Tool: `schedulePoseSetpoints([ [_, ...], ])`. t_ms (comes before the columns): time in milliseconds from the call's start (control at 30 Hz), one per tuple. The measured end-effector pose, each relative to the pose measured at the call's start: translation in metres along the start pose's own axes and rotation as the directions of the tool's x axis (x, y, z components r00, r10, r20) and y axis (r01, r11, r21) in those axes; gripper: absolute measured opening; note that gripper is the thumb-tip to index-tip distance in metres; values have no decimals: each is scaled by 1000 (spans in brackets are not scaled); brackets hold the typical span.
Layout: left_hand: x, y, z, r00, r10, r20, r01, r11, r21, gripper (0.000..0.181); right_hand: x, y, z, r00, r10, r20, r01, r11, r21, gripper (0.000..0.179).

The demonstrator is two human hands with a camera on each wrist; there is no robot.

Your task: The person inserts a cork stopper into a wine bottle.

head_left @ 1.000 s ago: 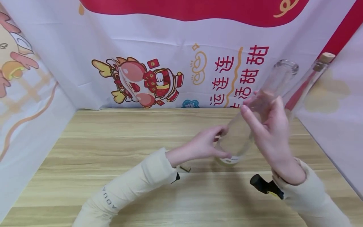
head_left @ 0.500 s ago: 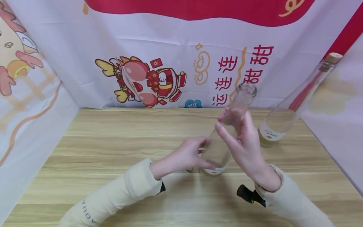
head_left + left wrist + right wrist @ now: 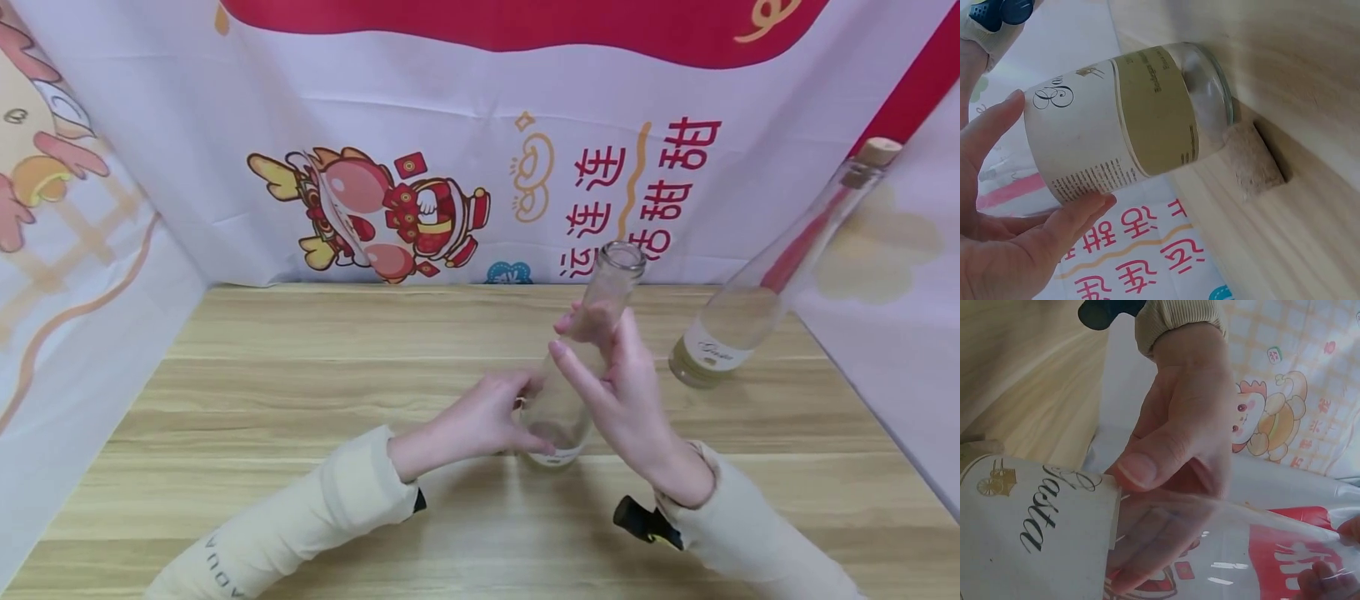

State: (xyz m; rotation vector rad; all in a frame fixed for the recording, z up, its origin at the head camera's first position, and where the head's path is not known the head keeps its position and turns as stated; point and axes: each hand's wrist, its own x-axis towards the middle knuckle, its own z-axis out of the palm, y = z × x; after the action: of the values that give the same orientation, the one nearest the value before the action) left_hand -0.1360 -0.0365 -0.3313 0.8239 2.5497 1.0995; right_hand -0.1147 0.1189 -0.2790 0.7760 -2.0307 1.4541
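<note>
A clear glass bottle (image 3: 562,408), its mouth uncorked, leans slightly to the right, its base at the tabletop. My left hand (image 3: 483,417) grips it low, thumb and fingers around the labelled part; the label (image 3: 1079,125) is white and gold. Higher up, my right hand (image 3: 626,404) holds the bottle near its shoulder, thumb in front and fingers behind. A loose cork (image 3: 1254,162) lies on the wood beside the bottle's base in the left wrist view; my left hand largely hides it in the head view. The right wrist view shows my left hand (image 3: 1179,431) on the glass.
A second clear bottle (image 3: 750,321) with a white label stands to the right, a cork (image 3: 879,152) in its mouth. The wooden table (image 3: 300,367) is bordered by printed cloth (image 3: 420,92) at the back and sides.
Both hands have brought the open bottle left and nearer, away from the corked bottle, which now shows fully. In the last half second it moved only slightly further.
</note>
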Motion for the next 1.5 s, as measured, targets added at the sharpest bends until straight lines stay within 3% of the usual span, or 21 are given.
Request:
schedulePoseSetpoints([
  [133,-2,-4,-3,999,16,44,-18,1000,25,65,1,2,0,1000,1,13,0,998,-64,38],
  [267,-1,-9,-7,993,24,117,-37,993,112,63,0,2,-1,1000,12,18,-10,996,-88,39],
  [400,-2,-16,-8,981,-26,193,-23,969,246,54,0,3,-1,1000,20,23,-18,995,-99,38],
  [533,-2,-25,-6,972,3,236,-88,932,353,34,0,2,-2,999,24,24,-22,993,-114,37],
  [633,-3,-33,-5,967,71,246,-169,899,404,25,0,1,-2,999,28,25,-25,993,-118,37],
  [733,-4,-39,-3,960,124,251,-222,882,415,19,0,2,-2,999,28,30,-25,993,-114,38],
  [1033,-2,-56,6,955,188,230,-272,864,424,11,-1,3,-2,999,34,38,-30,994,-104,38],
  [1133,-1,-59,8,958,182,222,-263,867,423,11,-1,2,-2,999,38,38,-33,993,-110,39],
  [1267,0,-59,5,965,127,228,-214,886,412,8,-1,2,-2,998,46,40,-41,993,-115,39],
  [1500,1,-44,-18,983,75,170,-132,924,358,19,0,1,-2,998,40,40,-35,993,-117,39],
])
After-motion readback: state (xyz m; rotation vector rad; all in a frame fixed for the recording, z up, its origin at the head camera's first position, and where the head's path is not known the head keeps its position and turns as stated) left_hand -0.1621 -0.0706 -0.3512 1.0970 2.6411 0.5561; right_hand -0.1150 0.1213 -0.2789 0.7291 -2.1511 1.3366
